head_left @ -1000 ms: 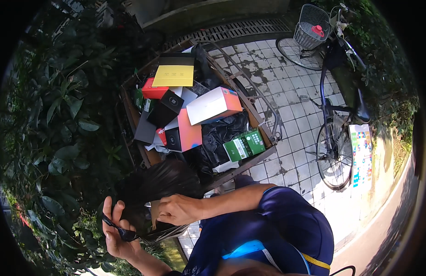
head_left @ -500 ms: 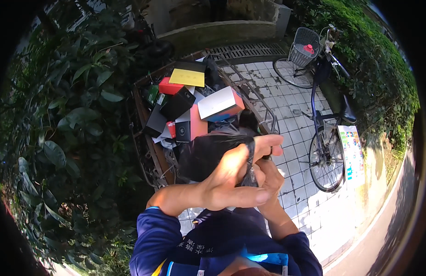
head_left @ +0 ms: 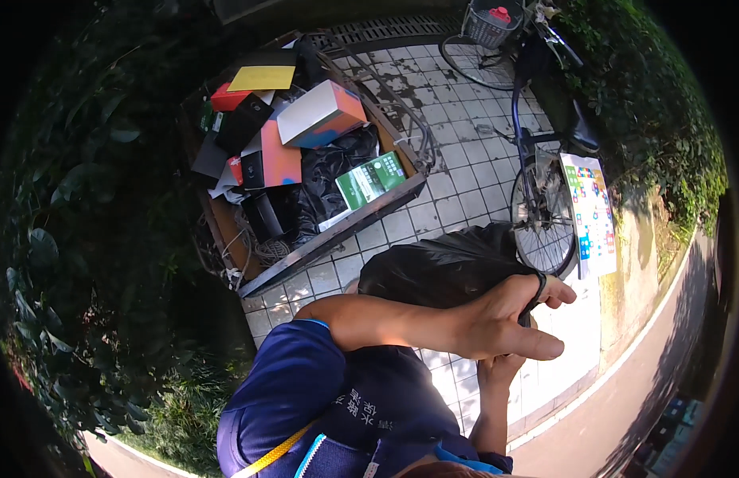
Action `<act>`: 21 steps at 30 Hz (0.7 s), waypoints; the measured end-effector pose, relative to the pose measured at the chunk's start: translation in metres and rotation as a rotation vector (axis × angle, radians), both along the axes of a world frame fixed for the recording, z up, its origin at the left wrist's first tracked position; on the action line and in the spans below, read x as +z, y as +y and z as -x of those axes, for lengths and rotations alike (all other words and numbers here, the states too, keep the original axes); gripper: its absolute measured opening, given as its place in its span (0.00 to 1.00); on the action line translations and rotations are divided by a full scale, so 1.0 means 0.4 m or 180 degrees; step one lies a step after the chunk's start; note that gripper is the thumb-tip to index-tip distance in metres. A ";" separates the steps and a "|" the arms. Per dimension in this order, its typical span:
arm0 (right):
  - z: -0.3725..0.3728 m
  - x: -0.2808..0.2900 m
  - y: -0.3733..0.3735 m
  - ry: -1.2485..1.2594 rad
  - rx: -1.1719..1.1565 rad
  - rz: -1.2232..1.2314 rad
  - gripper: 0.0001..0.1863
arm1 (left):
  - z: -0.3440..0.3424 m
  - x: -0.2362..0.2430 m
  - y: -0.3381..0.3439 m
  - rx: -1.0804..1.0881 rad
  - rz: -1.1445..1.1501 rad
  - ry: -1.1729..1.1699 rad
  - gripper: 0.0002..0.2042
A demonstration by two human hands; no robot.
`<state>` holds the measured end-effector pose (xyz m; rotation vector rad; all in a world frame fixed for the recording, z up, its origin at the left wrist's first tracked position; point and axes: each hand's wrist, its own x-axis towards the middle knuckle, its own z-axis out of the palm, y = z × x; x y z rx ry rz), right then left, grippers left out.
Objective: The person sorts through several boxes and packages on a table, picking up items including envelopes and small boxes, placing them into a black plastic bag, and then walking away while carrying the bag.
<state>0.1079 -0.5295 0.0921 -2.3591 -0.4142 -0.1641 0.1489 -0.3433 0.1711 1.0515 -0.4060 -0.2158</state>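
Note:
A black plastic bag (head_left: 445, 267) hangs over the tiled ground, beside the near right corner of the box-filled cart. Its thin twisted strap runs round my left hand (head_left: 505, 323), whose thumb and fingers point right. Under it, mostly covered, my right hand (head_left: 503, 365) is closed at the bag's gathered top; its fingertips are hidden. The bag's contents do not show. In the cart (head_left: 330, 235) lie an orange box with a white top (head_left: 322, 111), a green-and-white box (head_left: 371, 179), a yellow flat piece (head_left: 262, 78) and several black boxes.
A bicycle (head_left: 522, 127) with a grey basket (head_left: 491, 28) stands at the right, a colourful printed board (head_left: 589, 215) against its rear wheel. Dense bushes (head_left: 90, 239) line the left side, and more foliage (head_left: 632, 103) grows at the right. A paved road (head_left: 664, 342) runs along the lower right.
Both hands and the bag have moved right, away from above the cart. The green-and-white box and the cart's near edge now show. The view has shifted, with the cart now further left.

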 end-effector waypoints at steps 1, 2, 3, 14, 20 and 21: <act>0.017 -0.007 -0.055 0.0189 -0.0554 -0.0059 0.14 | -0.014 -0.008 -0.040 -0.0274 0.0000 0.0128 0.38; 0.031 -0.015 -0.108 0.0391 -0.1089 -0.0153 0.15 | -0.021 -0.016 -0.078 -0.0522 0.0075 0.0365 0.37; 0.043 -0.025 -0.163 0.0587 -0.1608 -0.0252 0.18 | -0.027 -0.029 -0.123 -0.0912 0.0161 0.0570 0.36; 0.315 -0.134 -0.356 0.1952 -0.1689 -0.1270 0.19 | 0.071 -0.163 -0.626 -0.2488 -0.0007 0.1106 0.29; 0.406 -0.323 -0.410 0.1770 -0.2302 -0.3086 0.22 | 0.144 -0.240 -0.844 -0.3021 -0.0833 0.0685 0.28; 0.400 -0.349 -0.434 0.1736 -0.2336 -0.3266 0.22 | 0.163 -0.242 -0.887 -0.3104 -0.0884 0.0774 0.27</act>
